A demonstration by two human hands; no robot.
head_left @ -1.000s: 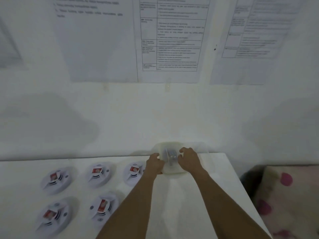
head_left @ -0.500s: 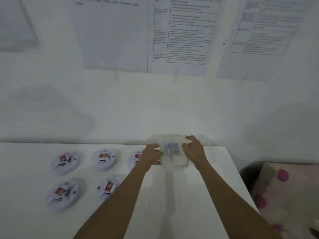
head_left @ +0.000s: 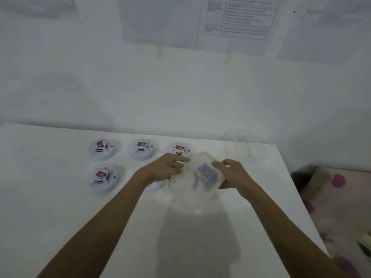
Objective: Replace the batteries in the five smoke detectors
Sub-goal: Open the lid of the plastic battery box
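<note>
The clear plastic tub (head_left: 195, 177), with dark batteries (head_left: 204, 174) lying inside, is sitting between the left hand (head_left: 166, 169) and the right hand (head_left: 232, 175) over the white counter (head_left: 50, 187). Left of the tub, five round white plastic smoke detectors (head_left: 102, 149) (head_left: 141, 148) (head_left: 179, 150) (head_left: 103, 177) (head_left: 155, 186) are lying in two rows, three behind and two nearer. Right of the tub, off the counter, a spotted fabric cushion (head_left: 329, 189) is lying.

Dim bluish light, soft motion blur

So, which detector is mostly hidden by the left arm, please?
The front-right detector: only its rim shows beneath the forearm, while the others show their red labels.
</note>
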